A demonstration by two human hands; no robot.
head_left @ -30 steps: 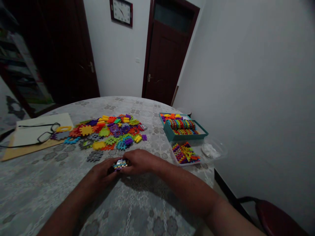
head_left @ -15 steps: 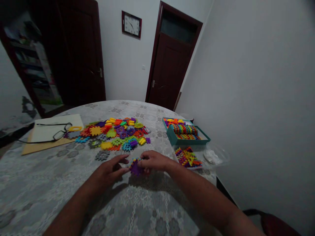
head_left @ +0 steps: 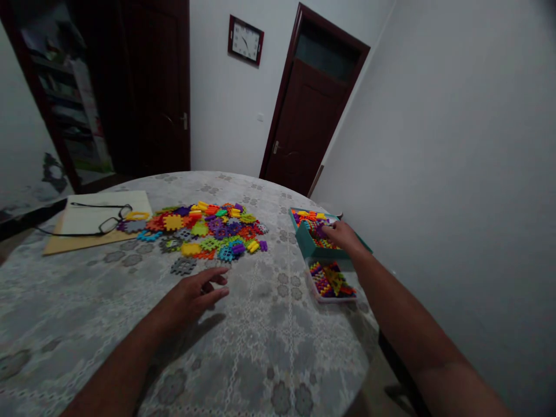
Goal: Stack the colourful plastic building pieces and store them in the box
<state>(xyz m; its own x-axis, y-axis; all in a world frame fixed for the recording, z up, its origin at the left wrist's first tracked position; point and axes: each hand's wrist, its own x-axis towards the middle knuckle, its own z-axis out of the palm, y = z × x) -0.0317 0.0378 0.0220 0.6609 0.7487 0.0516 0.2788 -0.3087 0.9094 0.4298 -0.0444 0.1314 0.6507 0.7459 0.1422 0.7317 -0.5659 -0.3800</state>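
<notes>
My right hand (head_left: 343,236) is at the green box (head_left: 309,246) on the right side of the table, its fingers closed round a stack of plastic gear pieces with a purple end (head_left: 320,230). Part of the stack is hidden by the fingers. Rows of coloured gear pieces lie in the box beneath it. My left hand (head_left: 200,293) hovers low over the tablecloth, fingers apart and holding nothing. Just beyond it lies a grey gear piece (head_left: 183,266), near a loose heap of colourful gear pieces (head_left: 221,230).
A clear plastic tray (head_left: 334,300) with more coloured pieces stands in front of the green box. To the left, black-framed glasses (head_left: 108,225) rest on a notepad (head_left: 93,211). A patterned cloth (head_left: 260,347) covers the round table; a wall (head_left: 456,174) rises on the right.
My right hand has carried the purple-ended gear stack from the table's middle rightward to the green box. The left hand stays near its place, now without the stack beside it. The view has shifted slightly.
</notes>
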